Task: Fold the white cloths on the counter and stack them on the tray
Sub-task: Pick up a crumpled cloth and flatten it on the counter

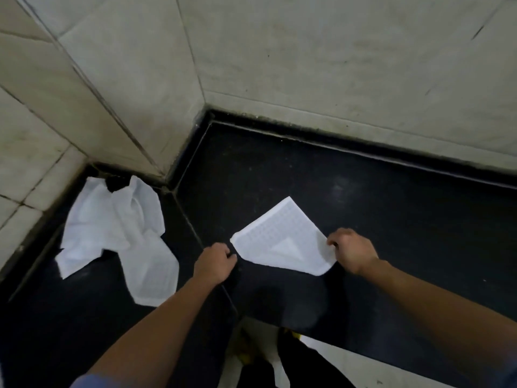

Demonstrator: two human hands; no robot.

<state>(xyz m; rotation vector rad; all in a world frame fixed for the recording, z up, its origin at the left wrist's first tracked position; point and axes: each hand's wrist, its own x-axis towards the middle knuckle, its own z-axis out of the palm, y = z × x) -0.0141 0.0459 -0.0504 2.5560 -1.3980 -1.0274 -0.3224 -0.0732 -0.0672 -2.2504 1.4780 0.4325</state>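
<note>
A folded white waffle-weave cloth (282, 239) lies flat on the black counter (391, 219), its corners pointing away and toward me. My right hand (351, 252) pinches its right corner with curled fingers. My left hand (215, 261) is curled just beside the cloth's left corner; whether it holds the edge is unclear. A heap of crumpled white cloths (117, 236) lies in the left corner of the counter. No tray is in view.
Grey tiled walls (307, 65) close the counter at the back and left. The counter's front edge runs under my forearms; pale floor and dark trousers (279, 359) show below it.
</note>
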